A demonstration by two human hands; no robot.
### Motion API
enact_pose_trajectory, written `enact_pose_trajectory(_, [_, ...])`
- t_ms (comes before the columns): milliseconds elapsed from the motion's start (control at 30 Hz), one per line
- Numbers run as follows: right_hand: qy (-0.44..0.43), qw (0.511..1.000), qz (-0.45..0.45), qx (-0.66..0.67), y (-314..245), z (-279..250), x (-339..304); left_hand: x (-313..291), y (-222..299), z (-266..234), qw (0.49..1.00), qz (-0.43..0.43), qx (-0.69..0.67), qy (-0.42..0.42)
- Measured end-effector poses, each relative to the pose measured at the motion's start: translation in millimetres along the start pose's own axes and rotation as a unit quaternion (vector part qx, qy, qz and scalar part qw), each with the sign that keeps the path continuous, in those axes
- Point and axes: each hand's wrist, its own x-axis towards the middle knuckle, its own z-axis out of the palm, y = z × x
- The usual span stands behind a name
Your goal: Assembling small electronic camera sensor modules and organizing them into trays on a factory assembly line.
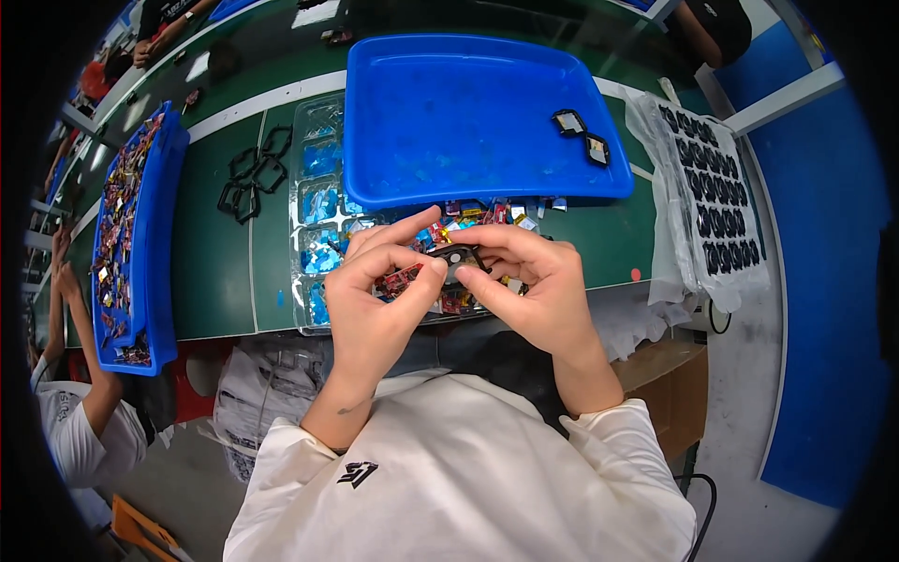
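Note:
Above the front of the work table, my left hand (379, 286) and my right hand (534, 286) pinch a small black plastic housing (457, 253) between thumbs and fingers. A pale round spot shows on its face; my fingertips cover much of the rest. Beneath my hands lies a clear compartment tray (298, 225). It holds blue-filmed pieces (320, 203) and, nearer my fingers, a heap of small red, yellow and silver electronic parts (459, 302). A large blue tray (449, 122) rests just beyond my hands, with two black housings (596, 150) at its right side.
Several black frames (255, 173) lie loose on the green table (211, 281). A long blue bin (164, 309) full of small parts stands at the left. To the right, rows of black parts (707, 187) sit on a white-lined tray. Other people (80, 347) work at the left and far side.

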Motion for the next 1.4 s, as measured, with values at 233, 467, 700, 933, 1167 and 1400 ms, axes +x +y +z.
enact_pose_trajectory(233, [0.023, 0.998, -0.064, -0.018, 3, 5, -1, -2, 0, 2, 0.999, -0.027, -0.024, 0.0])
enact_pose_trajectory(467, [0.05, 0.997, -0.057, 0.016, 8, 8, -1, -6, 3, 4, 1.0, -0.027, -0.004, 0.013])
enact_pose_trajectory(700, [0.091, 0.991, -0.052, 0.083, 11, 4, 1, -11, 6, 1, 0.999, 0.012, 0.01, 0.036])
enact_pose_trajectory(933, [0.043, 0.98, 0.001, 0.193, 13, 3, 3, -12, 10, -3, 1.0, -0.002, 0.001, 0.031])
enact_pose_trajectory(1167, [0.043, 0.985, -0.006, 0.169, 9, 4, 3, -12, 13, -6, 1.0, -0.024, -0.006, -0.012])
enact_pose_trajectory(1400, [0.091, 0.995, -0.04, -0.013, -2, 4, 0, -14, 17, -6, 0.968, 0.159, 0.19, 0.025])
